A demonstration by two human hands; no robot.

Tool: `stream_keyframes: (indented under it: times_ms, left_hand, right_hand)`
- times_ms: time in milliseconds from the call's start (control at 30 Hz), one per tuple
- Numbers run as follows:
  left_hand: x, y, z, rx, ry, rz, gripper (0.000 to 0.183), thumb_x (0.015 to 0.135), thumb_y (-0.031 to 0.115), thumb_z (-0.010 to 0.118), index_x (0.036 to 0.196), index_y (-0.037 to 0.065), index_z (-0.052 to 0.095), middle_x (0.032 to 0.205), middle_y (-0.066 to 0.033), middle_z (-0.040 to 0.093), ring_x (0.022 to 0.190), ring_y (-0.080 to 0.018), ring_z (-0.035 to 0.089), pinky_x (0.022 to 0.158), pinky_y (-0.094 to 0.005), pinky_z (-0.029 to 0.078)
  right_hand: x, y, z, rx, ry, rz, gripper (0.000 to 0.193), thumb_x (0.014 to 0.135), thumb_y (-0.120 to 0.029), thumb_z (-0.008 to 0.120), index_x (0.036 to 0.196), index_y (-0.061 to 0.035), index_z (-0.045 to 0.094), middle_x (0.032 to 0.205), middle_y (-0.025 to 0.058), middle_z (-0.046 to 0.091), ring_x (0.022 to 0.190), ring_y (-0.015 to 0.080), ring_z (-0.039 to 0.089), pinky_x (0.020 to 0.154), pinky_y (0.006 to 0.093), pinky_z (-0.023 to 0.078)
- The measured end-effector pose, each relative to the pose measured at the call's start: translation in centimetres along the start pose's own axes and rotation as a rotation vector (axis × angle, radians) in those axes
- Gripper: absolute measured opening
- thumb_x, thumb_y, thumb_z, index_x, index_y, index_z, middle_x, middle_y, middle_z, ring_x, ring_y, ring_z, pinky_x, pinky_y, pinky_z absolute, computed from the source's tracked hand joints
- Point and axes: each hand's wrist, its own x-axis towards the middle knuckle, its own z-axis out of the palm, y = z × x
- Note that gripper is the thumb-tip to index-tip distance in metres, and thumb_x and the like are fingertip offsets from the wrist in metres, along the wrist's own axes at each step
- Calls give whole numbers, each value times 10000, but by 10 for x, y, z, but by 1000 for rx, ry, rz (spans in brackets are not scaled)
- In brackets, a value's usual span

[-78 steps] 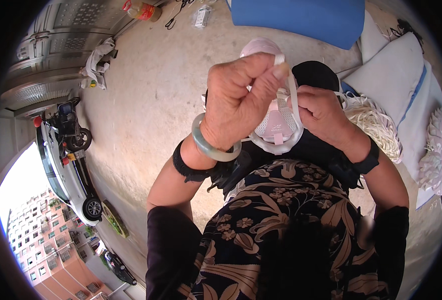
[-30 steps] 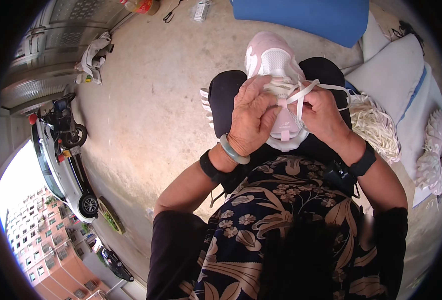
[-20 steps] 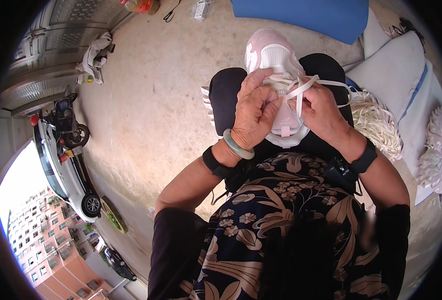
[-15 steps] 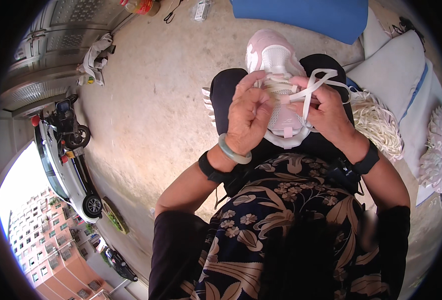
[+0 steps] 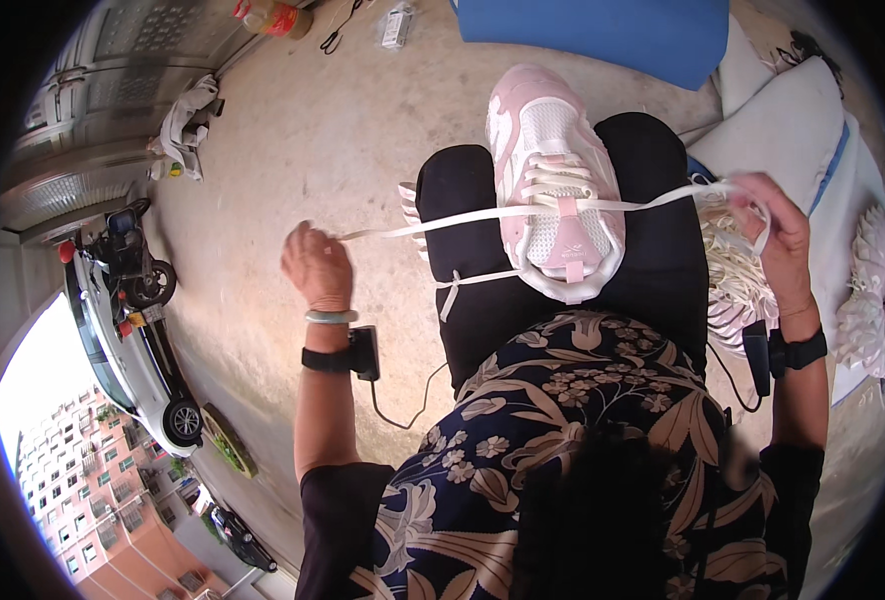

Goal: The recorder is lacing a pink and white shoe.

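Note:
A pink and white sneaker (image 5: 570, 240) rests between my knees, toe pointing away from me. Its white shoelace (image 5: 453, 218) is threaded through the lower eyelets and stretched out to both sides across the tongue. My left hand (image 5: 318, 265), out to the left of my knee, is closed on one end of the lace. Beyond my right knee, my right hand (image 5: 775, 232) pinches the other end, with a loose bit hanging from the fingers. A thin white cord (image 5: 478, 280) extends left from the shoe's heel across my thigh.
To the right lie a bundle of white laces (image 5: 738, 275) and a pale sheet (image 5: 783, 140). A blue board (image 5: 603, 35) is at the far side. Scissors (image 5: 335, 35) and a bottle (image 5: 273, 17) lie at the far left. A motorbike (image 5: 143, 260) and a white car (image 5: 138, 365) stand left.
Both hands have moved from the shoe's eyelets out to opposite sides, drawing the lace taut across the shoe. The tongue and lacing now show uncovered.

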Motion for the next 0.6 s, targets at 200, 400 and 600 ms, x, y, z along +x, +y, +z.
stream_keyframes:
  times_ms: [200, 400, 600]
  left_hand:
    - [40, 138, -38, -482, -181, 403, 411, 706, 94, 640, 1113, 71, 591, 1195, -99, 565, 1156, -330, 476, 994, -483, 323]
    - [41, 158, -23, -407, -50, 604, 193, 678, 53, 611, 871, 51, 616, 991, -67, 609, 1014, -271, 569, 1013, -505, 304]
    - [60, 122, -46, -264, -62, 494, 140, 730, 45, 586, 868, 64, 575, 929, -74, 607, 944, -244, 592, 989, -482, 327]
  right_hand:
    - [-4, 21, -10, -1229, -290, -271, 383, 712, 43, 532, 1079, -33, 610, 1022, 163, 605, 950, 335, 573, 852, 386, 445]
    - [4, -1, 87, -701, -311, -490, 377, 741, 0, 555, 1117, -24, 570, 1006, 135, 608, 949, 308, 568, 936, 414, 398]
    - [3, -4, 88, -630, -317, -441, 251, 776, 4, 569, 1026, -18, 567, 835, 114, 586, 769, 297, 583, 753, 387, 464]
